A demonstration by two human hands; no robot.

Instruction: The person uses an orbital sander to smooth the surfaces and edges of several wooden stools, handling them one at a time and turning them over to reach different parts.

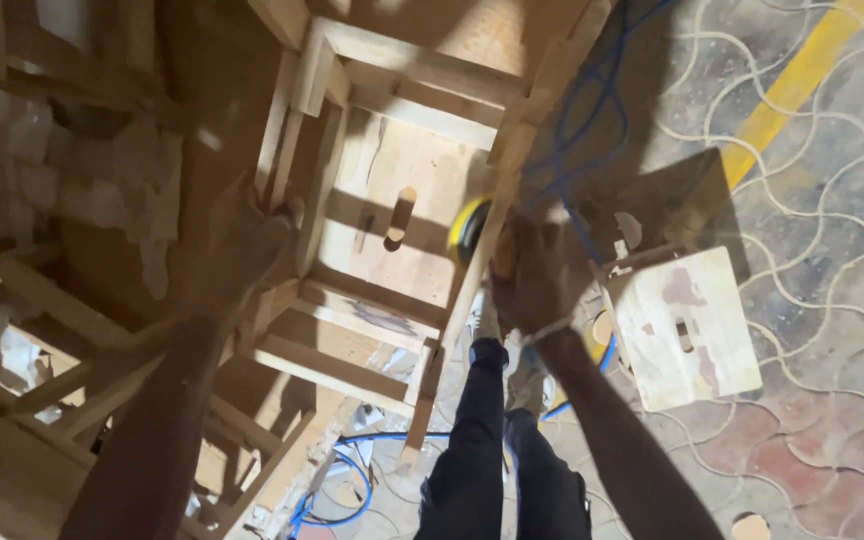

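An unfinished pale wooden stool frame (pixel 392 200), built of square legs and cross rails with a flat seat board pierced by an oblong hand slot, is seen from above, tipped so that its open underside faces the camera. It stands on the floor directly ahead of the person, between the two arms. Its legs run lengthwise from the lower centre of the view toward the top, with the seat board at the bottom of the frame's well.

The left hand (pixel 252 235) is closed around the frame's left leg, fingers wrapped over the timber. The right hand (pixel 537 275) is clamped on a power sander with a round yellow disc (pixel 470 228), and the disc is pressed against the inner face of the frame's right leg. Both hands lie on the frame; the right one is the nearer to the surface being worked. The picture is blurred, so finer detail of the grip cannot be told.

A blue cable (pixel 592 110) runs up from the sander and loops again on the ground by the person's dark trouser legs (pixel 497 450). A second stool with a whitish, stained seat (pixel 687 325) stands just right of the right hand, on a patterned tiled floor (pixel 822 200) crossed by a yellow painted stripe (pixel 802 75). More bare wooden frames (pixel 72 340) are stacked at the left.
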